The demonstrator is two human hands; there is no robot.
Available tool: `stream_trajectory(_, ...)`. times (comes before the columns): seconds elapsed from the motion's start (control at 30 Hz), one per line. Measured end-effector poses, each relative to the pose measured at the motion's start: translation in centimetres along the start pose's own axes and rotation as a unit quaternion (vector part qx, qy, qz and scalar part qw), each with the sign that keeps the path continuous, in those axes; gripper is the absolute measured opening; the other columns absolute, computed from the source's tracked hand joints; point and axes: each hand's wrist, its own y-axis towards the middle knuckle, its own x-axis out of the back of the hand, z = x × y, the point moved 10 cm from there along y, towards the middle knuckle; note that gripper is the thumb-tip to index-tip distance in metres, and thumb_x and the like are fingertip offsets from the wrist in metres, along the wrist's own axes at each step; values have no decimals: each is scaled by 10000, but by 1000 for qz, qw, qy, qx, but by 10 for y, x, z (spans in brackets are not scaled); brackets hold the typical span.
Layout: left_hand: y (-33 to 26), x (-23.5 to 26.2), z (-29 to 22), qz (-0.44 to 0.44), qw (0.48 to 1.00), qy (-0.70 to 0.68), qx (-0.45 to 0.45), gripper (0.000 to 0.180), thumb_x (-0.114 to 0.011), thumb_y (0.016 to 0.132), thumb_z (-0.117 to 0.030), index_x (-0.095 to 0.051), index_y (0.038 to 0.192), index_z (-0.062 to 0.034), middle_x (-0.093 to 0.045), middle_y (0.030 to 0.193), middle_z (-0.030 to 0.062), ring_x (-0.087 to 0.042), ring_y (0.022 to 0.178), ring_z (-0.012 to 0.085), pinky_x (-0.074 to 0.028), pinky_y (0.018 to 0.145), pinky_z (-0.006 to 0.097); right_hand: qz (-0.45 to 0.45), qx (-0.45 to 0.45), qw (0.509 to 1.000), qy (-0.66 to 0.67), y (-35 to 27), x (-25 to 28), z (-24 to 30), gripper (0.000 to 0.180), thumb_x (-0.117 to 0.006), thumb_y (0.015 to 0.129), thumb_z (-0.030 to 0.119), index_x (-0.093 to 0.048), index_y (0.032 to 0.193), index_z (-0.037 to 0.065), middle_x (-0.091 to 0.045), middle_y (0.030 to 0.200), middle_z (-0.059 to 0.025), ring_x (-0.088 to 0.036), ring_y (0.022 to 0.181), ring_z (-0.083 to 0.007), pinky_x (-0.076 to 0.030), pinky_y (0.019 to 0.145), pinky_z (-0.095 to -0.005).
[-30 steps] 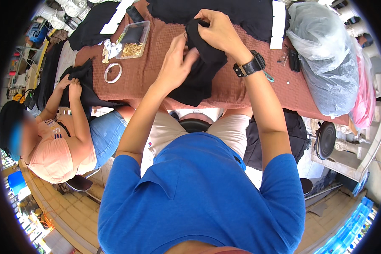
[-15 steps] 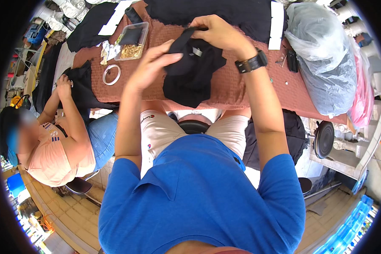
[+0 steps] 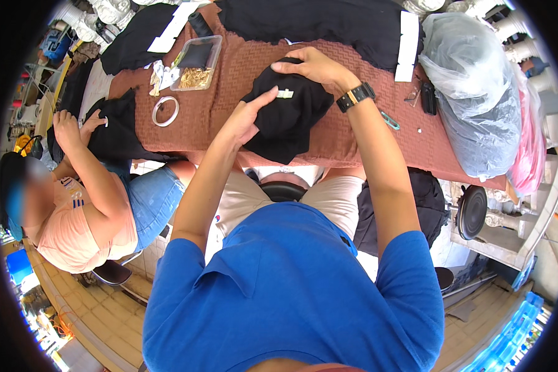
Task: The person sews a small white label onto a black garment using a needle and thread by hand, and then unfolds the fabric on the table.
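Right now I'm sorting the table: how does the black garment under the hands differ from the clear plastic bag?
The black garment is dark, opaque and small, under both hands; the clear plastic bag is see-through, bulky, stuffed full and untouched at the table's right end. Both rest on the brown tablecloth.

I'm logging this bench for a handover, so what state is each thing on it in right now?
Black garment: bunched, pale tag showing on top.
Left hand: open, forefinger on the garment.
Right hand: lying over the garment's top edge.
Clear box: open, no lid, small gold parts inside.
White ring: lying flat on the cloth.
Plastic bag: full, lying on the table's right end.
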Motion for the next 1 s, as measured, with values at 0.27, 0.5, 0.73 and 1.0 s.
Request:
stream_trajectory(0.27, -10, 21, -28, -71, 989, -104, -80, 405, -738, 904, -227, -630, 1200, 28, -685, 1161, 132, -684, 1046, 207, -568, 919, 341, -280, 154, 935, -151, -85, 5, -22, 369, -720, 907, 323, -675, 1083, 2, -666, 1088, -123, -609, 1017, -258, -481, 937, -366)
stream_trajectory(0.5, -31, -1, -58, -101, 978, -87, -160, 343, -749, 899, -201, -661, 1139, 28, -694, 1118, 128, -699, 988, 189, -583, 871, 310, -375, 136, 916, -50, -99, 64, -8, 182, -704, 858, 84, -680, 1032, 40, -676, 958, -124, -584, 962, -300, -470, 832, -375)
stream_trajectory(0.73, -17, -16, -19, -103, 975, -96, -172, 228, -728, 918, -159, -667, 1088, -18, -692, 1037, 65, -684, 915, 129, -577, 788, 266, -364, 314, 847, -225, -125, 7, 79, 271, -746, 757, 50, -682, 1020, 66, -602, 1019, -106, -535, 1000, -302, -432, 885, -404)
stream_trajectory(1.0, -7, -13, -2, -105, 974, -92, -180, 198, -725, 924, -155, -683, 1068, -26, -694, 1026, 60, -657, 896, 119, -537, 794, 263, -332, 298, 873, -197, -115, -21, 56, 169, -741, 788, -12, -677, 936, 39, -607, 931, -85, -543, 863, -272, -465, 756, -361)
